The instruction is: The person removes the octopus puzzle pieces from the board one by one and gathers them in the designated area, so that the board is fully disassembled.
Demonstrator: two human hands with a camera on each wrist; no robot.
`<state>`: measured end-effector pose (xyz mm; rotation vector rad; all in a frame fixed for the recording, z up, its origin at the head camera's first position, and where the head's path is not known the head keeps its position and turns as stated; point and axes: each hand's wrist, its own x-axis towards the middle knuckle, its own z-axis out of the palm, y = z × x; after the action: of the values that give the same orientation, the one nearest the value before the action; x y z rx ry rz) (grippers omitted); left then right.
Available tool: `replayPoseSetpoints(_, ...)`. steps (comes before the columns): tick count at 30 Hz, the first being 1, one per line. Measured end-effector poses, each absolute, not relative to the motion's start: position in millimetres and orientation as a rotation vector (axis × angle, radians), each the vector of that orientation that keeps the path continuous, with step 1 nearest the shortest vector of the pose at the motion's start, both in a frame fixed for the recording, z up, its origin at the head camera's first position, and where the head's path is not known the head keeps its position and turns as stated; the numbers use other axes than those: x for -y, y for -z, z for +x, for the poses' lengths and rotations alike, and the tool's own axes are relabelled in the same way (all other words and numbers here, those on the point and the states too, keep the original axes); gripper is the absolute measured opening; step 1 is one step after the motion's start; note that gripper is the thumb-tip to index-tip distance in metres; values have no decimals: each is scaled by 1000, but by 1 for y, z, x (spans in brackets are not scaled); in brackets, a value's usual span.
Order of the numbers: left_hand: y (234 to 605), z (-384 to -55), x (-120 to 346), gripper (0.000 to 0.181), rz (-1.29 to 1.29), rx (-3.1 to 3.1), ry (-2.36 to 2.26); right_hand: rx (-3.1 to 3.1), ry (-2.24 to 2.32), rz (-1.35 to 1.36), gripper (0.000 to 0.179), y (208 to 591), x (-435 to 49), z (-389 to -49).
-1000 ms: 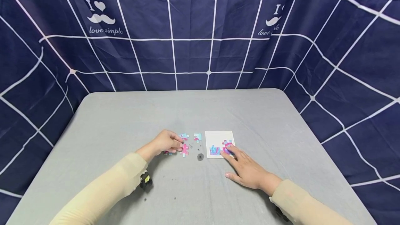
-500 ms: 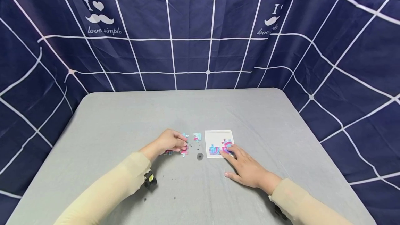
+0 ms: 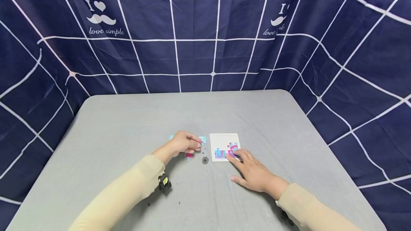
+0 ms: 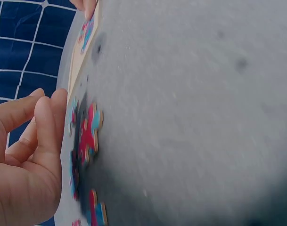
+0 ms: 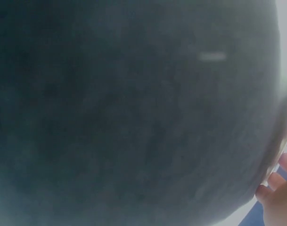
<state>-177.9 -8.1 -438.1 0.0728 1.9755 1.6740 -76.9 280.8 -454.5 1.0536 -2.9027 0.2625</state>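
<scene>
My left hand hovers low over loose jigsaw pieces, its fingers loosely bent and nothing seen between them. Close to its fingertips lies a light-blue and pink jigsaw piece. A pink jigsaw piece shows below the hand, and the left wrist view shows it as a pink piece apart from the fingers. Other pieces are partly hidden under the hand. With fingers extended, my right hand rests on joined pieces in the lower part of a white puzzle tray.
The pieces and tray lie on a grey cloth-covered table. A dark round stain marks the cloth left of the tray. A navy curtain with white lines stands behind and at both sides. The right wrist view is mostly dark and blurred.
My left hand has moved right across the loose pieces, from the left ones toward the light-blue piece near the tray. The right hand stays on the tray's pieces.
</scene>
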Motion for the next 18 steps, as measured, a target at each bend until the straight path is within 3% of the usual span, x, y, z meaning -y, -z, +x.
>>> replayPoseSetpoints(18, 430, -184, -31, 23, 84, -1942, -1709, 2943, -297, 984, 66, 455, -277, -70)
